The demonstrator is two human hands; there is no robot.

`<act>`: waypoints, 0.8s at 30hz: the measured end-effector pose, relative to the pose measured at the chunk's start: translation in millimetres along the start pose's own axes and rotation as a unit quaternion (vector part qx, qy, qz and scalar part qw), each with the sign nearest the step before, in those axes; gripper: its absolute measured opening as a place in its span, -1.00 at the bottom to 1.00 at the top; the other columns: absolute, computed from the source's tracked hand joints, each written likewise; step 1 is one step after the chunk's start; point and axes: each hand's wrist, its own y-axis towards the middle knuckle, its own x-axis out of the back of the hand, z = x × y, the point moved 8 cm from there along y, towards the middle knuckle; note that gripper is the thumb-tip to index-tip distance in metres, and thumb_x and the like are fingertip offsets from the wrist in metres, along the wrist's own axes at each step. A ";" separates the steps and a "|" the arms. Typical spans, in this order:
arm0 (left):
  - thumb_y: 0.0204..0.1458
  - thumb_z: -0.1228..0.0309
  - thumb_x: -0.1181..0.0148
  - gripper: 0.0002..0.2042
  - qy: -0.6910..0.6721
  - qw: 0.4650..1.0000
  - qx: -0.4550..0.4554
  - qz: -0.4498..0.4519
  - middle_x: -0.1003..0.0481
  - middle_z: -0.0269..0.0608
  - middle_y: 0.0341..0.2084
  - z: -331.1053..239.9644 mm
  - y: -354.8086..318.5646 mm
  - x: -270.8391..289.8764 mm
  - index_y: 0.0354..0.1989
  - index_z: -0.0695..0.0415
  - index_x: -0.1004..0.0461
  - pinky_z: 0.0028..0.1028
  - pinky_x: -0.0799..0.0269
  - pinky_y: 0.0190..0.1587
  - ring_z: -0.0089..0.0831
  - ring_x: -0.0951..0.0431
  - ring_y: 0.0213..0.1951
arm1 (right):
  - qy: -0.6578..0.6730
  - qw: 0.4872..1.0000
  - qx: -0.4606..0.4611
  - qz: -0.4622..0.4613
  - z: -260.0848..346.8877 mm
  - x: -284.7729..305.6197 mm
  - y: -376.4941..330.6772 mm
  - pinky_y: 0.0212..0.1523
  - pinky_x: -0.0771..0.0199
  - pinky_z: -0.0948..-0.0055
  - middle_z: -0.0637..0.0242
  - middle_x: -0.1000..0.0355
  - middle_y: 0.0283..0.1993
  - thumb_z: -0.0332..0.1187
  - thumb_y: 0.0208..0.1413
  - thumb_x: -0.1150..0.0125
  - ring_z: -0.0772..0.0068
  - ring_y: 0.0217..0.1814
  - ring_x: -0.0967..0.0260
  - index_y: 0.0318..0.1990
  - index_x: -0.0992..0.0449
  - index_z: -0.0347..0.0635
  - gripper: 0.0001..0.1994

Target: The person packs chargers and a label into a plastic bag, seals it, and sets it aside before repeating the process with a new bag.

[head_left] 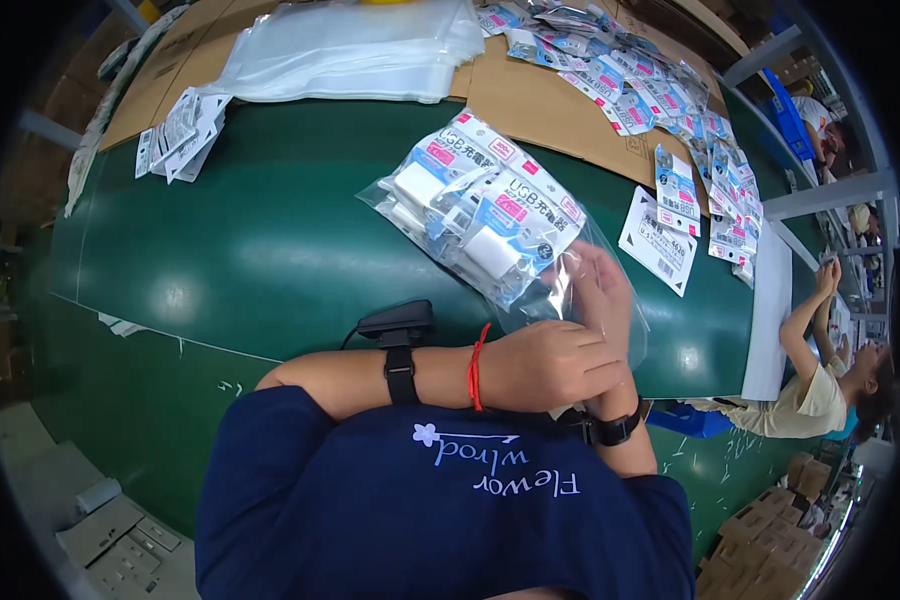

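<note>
Left forearm lay crossed over my chest; left hand (555,362) curled around right wrist; right hand (598,290) raised, fingers closed.

Green table (270,250), cardboard sheets (540,100), clear bag stack (350,50), packaged chargers (660,90)

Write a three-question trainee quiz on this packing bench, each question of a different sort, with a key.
1. True or false: the clear bag of white packaged items lies on the green table.
2. Multiple choice: the left hand rests on A) the right wrist, B) the cardboard sheet, C) the stack of empty bags.
3. Fill in: the right hand touches the bag's ___ end, the one nearest the person.

Key: 1 true; 2 A; 3 open
</note>
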 end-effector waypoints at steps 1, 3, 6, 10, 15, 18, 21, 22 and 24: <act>-0.13 0.49 -0.09 -0.81 0.001 1.000 0.002 -0.003 -0.39 -0.21 -0.46 0.3 0.4 0.0 -0.30 0.26 -0.43 -0.45 -0.43 -0.35 -0.35 -0.48 -0.39 | -0.031 0.999 -0.013 0.013 -2.3 2.9 -3.1 -0.38 -0.41 0.59 0.22 -0.48 -0.35 -0.29 0.20 -0.04 0.55 -0.40 -0.42 -0.13 -0.43 -0.36 -0.73; -0.14 0.48 -0.09 -0.79 0.006 0.999 -0.003 0.032 -0.41 -0.21 -0.44 -1.1 1.7 -8.2 -0.29 0.25 -0.44 -0.45 -0.43 -0.34 -0.35 -0.49 -0.38 | -0.001 0.998 -0.051 0.036 -0.8 -5.2 -10.2 -0.40 -0.39 0.61 0.24 -0.48 -0.37 -0.29 0.20 -0.05 0.57 -0.42 -0.41 -0.15 -0.44 -0.36 -0.73; -0.14 0.48 -0.10 -0.79 0.005 0.999 -0.007 0.046 -0.42 -0.20 -0.42 -1.8 0.4 -14.9 -0.28 0.25 -0.44 -0.44 -0.43 -0.34 -0.34 -0.50 -0.37 | 0.058 0.987 -0.122 0.085 -1.2 -22.1 -18.4 -0.46 -0.34 0.64 0.28 -0.48 -0.41 -0.28 0.19 -0.06 0.61 -0.46 -0.37 -0.20 -0.47 -0.36 -0.74; -0.15 0.47 -0.10 -0.78 -0.001 0.999 -0.009 0.048 -0.44 -0.19 -0.40 -4.2 3.0 -17.2 -0.28 0.24 -0.45 -0.43 -0.43 -0.33 -0.33 -0.51 -0.35 | -0.185 0.964 -0.081 0.173 2.0 -37.5 -8.4 -0.54 -0.23 0.69 0.34 -0.47 -0.47 -0.28 0.18 -0.07 0.69 -0.51 -0.31 -0.32 -0.51 -0.32 -0.76; -0.14 0.45 -0.13 -0.78 -0.011 0.998 -0.015 0.062 -0.45 -0.18 -0.40 -3.0 1.5 -22.2 -0.27 0.22 -0.45 -0.41 -0.44 -0.30 -0.32 -0.51 -0.35 | -0.120 0.979 -0.073 0.146 -13.6 -43.3 2.8 -0.62 -0.13 0.71 0.37 -0.46 -0.50 -0.31 0.16 -0.08 0.72 -0.59 -0.24 -0.37 -0.54 -0.27 -0.78; -0.11 0.42 -0.16 -0.77 0.002 0.999 -0.017 0.044 -0.46 -0.17 -0.40 0.9 3.6 -10.8 -0.25 0.22 -0.45 -0.39 -0.44 -0.29 -0.30 -0.51 -0.34 | -0.097 0.986 -0.022 0.136 -14.5 -33.0 5.5 -0.62 -0.16 0.72 0.35 -0.48 -0.47 -0.32 0.16 -0.08 0.70 -0.59 -0.26 -0.29 -0.54 -0.27 -0.80; -0.05 0.33 -0.21 -0.71 0.059 0.998 0.021 -0.017 -0.48 -0.12 -0.29 18.1 11.6 29.5 -0.18 0.23 -0.45 -0.33 -0.43 -0.19 -0.24 -0.51 -0.24 | 0.011 0.996 -0.017 0.082 -10.2 10.9 0.8 -0.62 -0.21 0.72 0.31 -0.51 -0.40 -0.34 0.16 -0.09 0.66 -0.58 -0.32 -0.16 -0.53 -0.28 -0.78; -0.03 0.27 -0.23 -0.66 0.086 0.994 0.055 -0.034 -0.49 -0.08 -0.22 30.6 10.6 47.3 -0.13 0.23 -0.45 -0.30 -0.42 -0.11 -0.19 -0.51 -0.17 | 0.013 0.997 -0.014 0.077 -2.0 23.7 -3.8 -0.62 -0.21 0.72 0.31 -0.51 -0.40 -0.34 0.16 -0.09 0.66 -0.58 -0.32 -0.16 -0.53 -0.28 -0.78; -0.03 0.22 -0.23 -0.56 0.276 0.951 0.140 -0.001 -0.44 -0.02 -0.03 55.1 0.6 68.5 -0.04 0.26 -0.42 -0.23 -0.30 0.07 -0.07 -0.42 0.03 | -0.186 0.966 -0.084 0.158 11.2 35.2 -22.7 -0.59 -0.28 0.71 0.27 -0.53 -0.33 -0.35 0.17 -0.07 0.63 -0.52 -0.38 -0.05 -0.49 -0.31 -0.73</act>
